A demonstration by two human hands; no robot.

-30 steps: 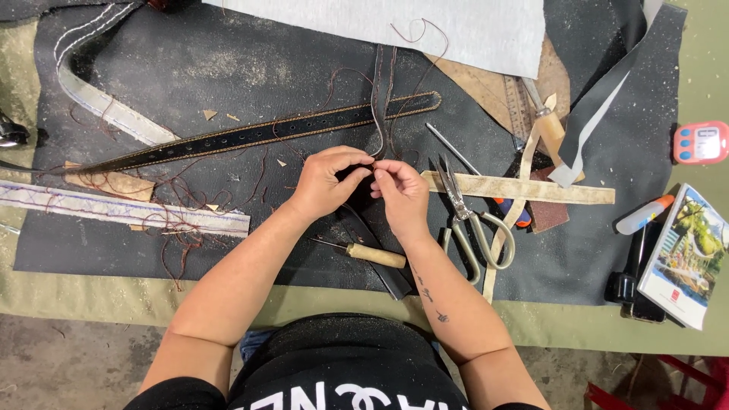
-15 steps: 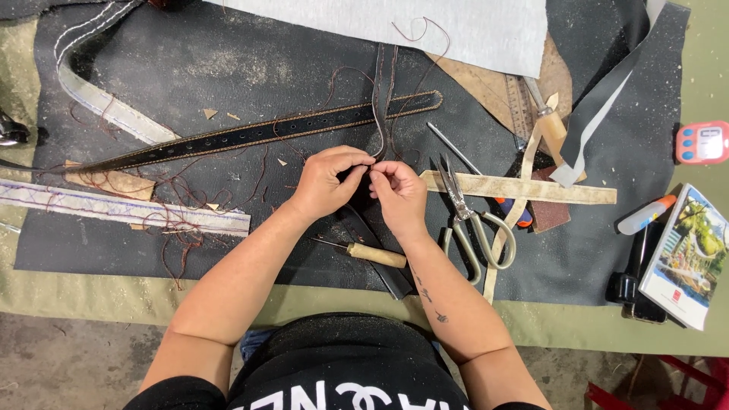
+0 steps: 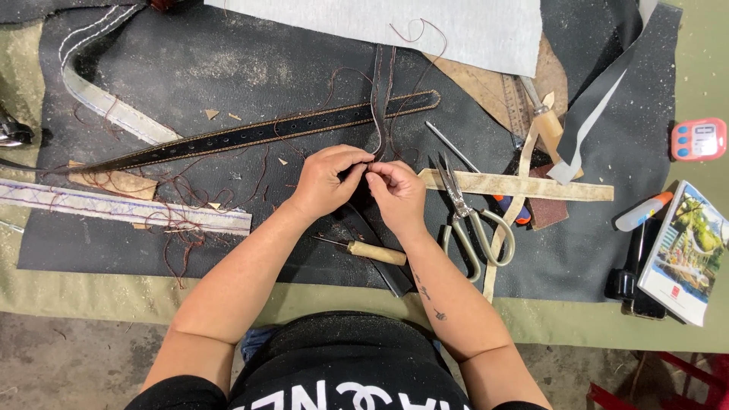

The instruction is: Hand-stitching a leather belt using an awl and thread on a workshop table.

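Note:
My left hand (image 3: 325, 179) and my right hand (image 3: 398, 193) meet at the middle of the dark work mat (image 3: 190, 68), both pinching the near end of a narrow dark leather strap (image 3: 382, 91) with stitched edges that runs away from me. A long black belt (image 3: 258, 134) with punched holes lies slantwise just beyond my hands, under the strap. An awl with a wooden handle (image 3: 372, 252) rests on the mat just below my wrists. Scissors (image 3: 472, 220) lie right of my right hand.
Loose brown threads (image 3: 182, 205) litter the left side. Pale leather strips (image 3: 524, 184) cross at the right, near a wooden-handled tool (image 3: 548, 121) and a metal rod (image 3: 452, 146). A red timer (image 3: 699, 139), a booklet (image 3: 683, 250) and a marker (image 3: 642, 212) sit at the right edge. Grey sheet (image 3: 425, 23) at the back.
My hands have stayed in place on the strap's end; only the fingers shift slightly. Nothing else on the table has moved.

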